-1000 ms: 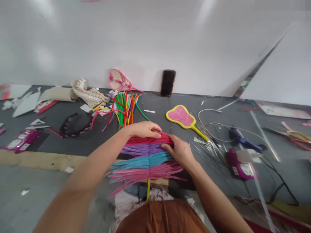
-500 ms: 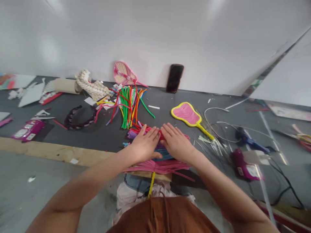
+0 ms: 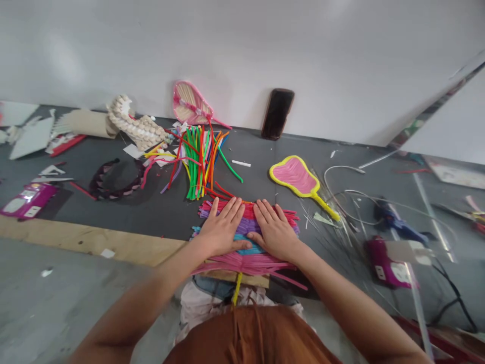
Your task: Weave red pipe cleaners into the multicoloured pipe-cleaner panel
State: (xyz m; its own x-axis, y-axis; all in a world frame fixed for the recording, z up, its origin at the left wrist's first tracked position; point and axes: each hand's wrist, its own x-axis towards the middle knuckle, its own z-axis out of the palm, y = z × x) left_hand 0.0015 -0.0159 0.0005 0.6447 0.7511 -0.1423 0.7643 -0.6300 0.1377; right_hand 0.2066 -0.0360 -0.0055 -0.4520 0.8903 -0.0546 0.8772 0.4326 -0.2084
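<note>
Rows of coloured pipe cleaners (image 3: 248,226), red, purple, blue and pink, lie side by side at the table's front edge. My left hand (image 3: 223,225) rests flat on their left half, fingers spread. On the right half my right hand (image 3: 275,227) lies flat too, its thumb close to the left thumb. The pink strands (image 3: 242,262) nearest my body fan out to both sides, and a yellow fuzzy stem (image 3: 237,289) sticks out below them. Parts of the purple and blue rows are hidden under my palms.
Behind my hands lies a bundle of green, red and orange pipe cleaners (image 3: 200,162). A pink fan with yellow edging (image 3: 295,177) is to the right, near loose wires and a blue glue gun (image 3: 401,222). A phone (image 3: 278,114) leans on the wall; a dark braided ring (image 3: 117,182) sits left.
My hands have moved apart and flattened over the pipe cleaners, uncovering more of the purple and blue rows between them. The red row now looks spread wider.
</note>
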